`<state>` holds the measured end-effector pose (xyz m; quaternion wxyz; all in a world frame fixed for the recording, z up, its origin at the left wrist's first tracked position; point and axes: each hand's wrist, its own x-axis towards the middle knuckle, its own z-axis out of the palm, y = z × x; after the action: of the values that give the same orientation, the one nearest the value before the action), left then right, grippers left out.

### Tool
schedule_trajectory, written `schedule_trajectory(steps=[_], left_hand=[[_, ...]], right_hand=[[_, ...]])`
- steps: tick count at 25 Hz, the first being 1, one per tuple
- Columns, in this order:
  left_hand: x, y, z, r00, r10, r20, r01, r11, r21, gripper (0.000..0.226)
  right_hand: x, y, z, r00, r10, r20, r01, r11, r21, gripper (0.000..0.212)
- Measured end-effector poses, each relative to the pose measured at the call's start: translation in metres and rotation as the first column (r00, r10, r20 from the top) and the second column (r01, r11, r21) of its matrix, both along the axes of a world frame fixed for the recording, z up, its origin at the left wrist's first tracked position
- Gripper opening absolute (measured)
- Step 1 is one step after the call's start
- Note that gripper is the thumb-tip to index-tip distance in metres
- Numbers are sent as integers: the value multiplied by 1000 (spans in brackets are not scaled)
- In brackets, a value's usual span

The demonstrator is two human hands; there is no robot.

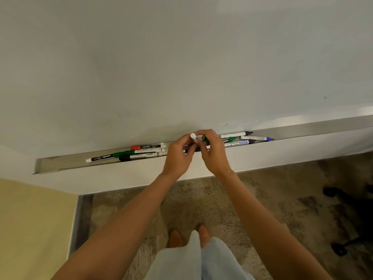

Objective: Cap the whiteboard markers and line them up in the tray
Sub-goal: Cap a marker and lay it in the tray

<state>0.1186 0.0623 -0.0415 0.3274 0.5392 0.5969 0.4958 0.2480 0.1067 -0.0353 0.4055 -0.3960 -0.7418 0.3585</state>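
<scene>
A long metal tray [64, 161] runs under the whiteboard. My left hand [178, 154] grips a white marker [193, 136] held upright, its white end pointing up. My right hand [214, 150] pinches a green cap [206, 140] close beside that marker. Left of my hands lie a red-capped marker [147, 147], a green-capped marker [131, 152], a black-capped marker [137, 157] and a white marker with a black label [99, 158]. Right of my hands lie several more, among them a blue-tipped marker [257, 138] and a green one [230, 139].
The whiteboard [181, 67] fills the upper view. A yellow wall panel [30, 229] stands at the lower left. Black chair castors [331, 191] sit on the patterned floor at the right. My feet and pale trousers show below.
</scene>
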Motion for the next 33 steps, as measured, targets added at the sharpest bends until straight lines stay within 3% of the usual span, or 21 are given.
schedule_trajectory(steps=[3, 6, 9, 11, 18, 26, 33], left_hand=[[1, 0, -1, 984, 152, 97, -148, 988, -46, 12], [0, 0, -1, 889, 297, 348, -248, 952, -179, 11], [-6, 0, 2, 695, 401, 597, -303, 916, -262, 8], [-12, 0, 3, 602, 412, 684, -313, 910, -273, 8], [-17, -4, 1, 616, 396, 681, -312, 916, -251, 9], [-12, -10, 8, 639, 342, 689, -236, 940, -247, 9], [-21, -8, 10, 570, 443, 693, -204, 892, -403, 4]], right_hand=[[-7, -9, 4, 982, -81, -169, 41, 972, -232, 21], [-7, -11, 2, 933, -219, -285, 52, 867, -495, 38], [-3, -17, 2, 939, -214, -268, 44, 851, -524, 33], [1, -23, 0, 942, -227, -249, 73, 860, -506, 25], [7, -26, -13, 914, -346, -214, 188, 825, -533, 19], [6, -28, -14, 945, -284, -161, 173, 853, -493, 18], [-3, -37, -15, 943, -316, -108, 215, 821, -529, 18]])
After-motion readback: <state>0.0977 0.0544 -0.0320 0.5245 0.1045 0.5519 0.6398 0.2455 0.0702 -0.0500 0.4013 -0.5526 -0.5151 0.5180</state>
